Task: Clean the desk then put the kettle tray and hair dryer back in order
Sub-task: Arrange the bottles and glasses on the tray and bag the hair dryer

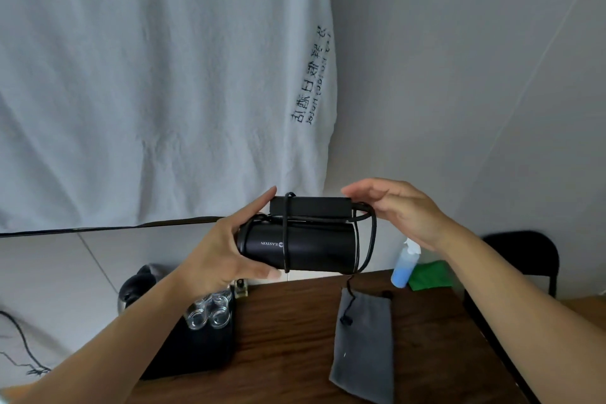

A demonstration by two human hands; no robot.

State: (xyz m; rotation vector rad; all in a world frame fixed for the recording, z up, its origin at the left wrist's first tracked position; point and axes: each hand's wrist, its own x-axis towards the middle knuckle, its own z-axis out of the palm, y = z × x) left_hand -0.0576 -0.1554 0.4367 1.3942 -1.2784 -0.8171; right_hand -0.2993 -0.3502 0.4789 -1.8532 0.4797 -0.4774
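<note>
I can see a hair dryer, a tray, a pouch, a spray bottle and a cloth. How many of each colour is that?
Black: 2, the hair dryer and the tray
Grey: 1, the pouch
Blue: 1, the spray bottle
Green: 1, the cloth
Total: 5

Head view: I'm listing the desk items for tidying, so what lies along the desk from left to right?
Left to right: kettle → drinking glasses → grey pouch → spray bottle → green cloth.
</note>
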